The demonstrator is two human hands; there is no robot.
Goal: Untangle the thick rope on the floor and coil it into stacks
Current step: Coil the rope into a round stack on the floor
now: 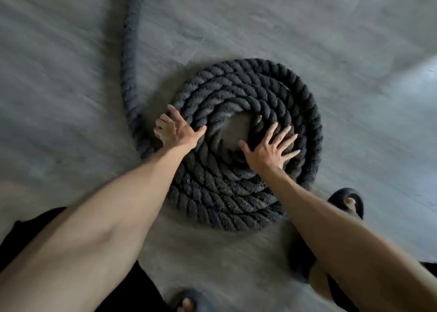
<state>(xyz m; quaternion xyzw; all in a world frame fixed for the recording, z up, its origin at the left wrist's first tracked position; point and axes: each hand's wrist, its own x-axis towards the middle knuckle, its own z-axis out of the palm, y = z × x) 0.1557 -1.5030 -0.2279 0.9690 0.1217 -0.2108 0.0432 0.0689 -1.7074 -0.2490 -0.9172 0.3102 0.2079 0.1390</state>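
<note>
Down below you, grey concrete floor (354, 51) fills the view, streaked with blur. Across it come your two bare arms, both stretched long and nearly straight: left arm (106, 205) in from the lower left, right arm (331, 229) in from the lower right, each reaching to the middle of the picture. And that's where the rope (236, 193) sits: thick, dark, twisted strands, fuzzy on the surface, wound flat into a round coil of several turns on the floor, just ahead of your feet. One free length (128, 51) peels off the coil's left edge and runs away to the top of the view.

Now the hands! Your left hand (176, 132) lies on the outer turns at the coil's left side, fingers spread, thumb pointing towards the centre, gripping nothing. Your right hand (267, 153) is flat on the inner turns right of centre, fingers fanned wide, palm down, nothing pinched. Between the thumbs, a small gap (236, 132) at the coil's heart shows bare floor. A black sandal (358, 205) stands near the coil's lower right edge; a second sandal (189, 300) peeks in at the bottom.
</note>
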